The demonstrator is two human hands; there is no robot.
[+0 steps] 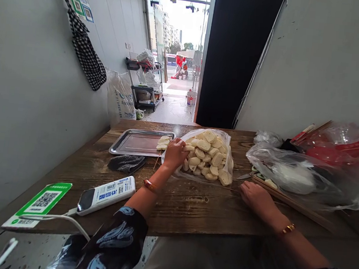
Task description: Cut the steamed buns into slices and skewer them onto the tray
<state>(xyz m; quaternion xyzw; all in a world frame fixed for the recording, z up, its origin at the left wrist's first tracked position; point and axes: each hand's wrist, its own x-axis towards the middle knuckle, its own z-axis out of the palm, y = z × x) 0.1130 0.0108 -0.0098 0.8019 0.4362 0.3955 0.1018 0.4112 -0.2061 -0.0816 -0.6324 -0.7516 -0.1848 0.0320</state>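
My left hand [175,153] reaches to the left side of an open clear plastic bag [195,132] heaped with pale slices of steamed bun [207,156]. Its fingers are closed on one slice [189,148] at the edge of the heap. Left of the hand, a few slices [163,142] rest at the right end of a metal tray [133,142], with a thin skewer [157,160] jutting toward me. My right hand [254,196] lies low on the table with curled fingers, beside a bundle of bamboo skewers [291,202]. What its fingertips hold, if anything, is hidden.
A dark cloth [127,163] lies before the tray. Nearer are a white power bank [107,195], its cable [58,217] and a green QR card [42,201]. To the right are scissors [246,175], plastic bags [293,174] and a red packet [345,145].
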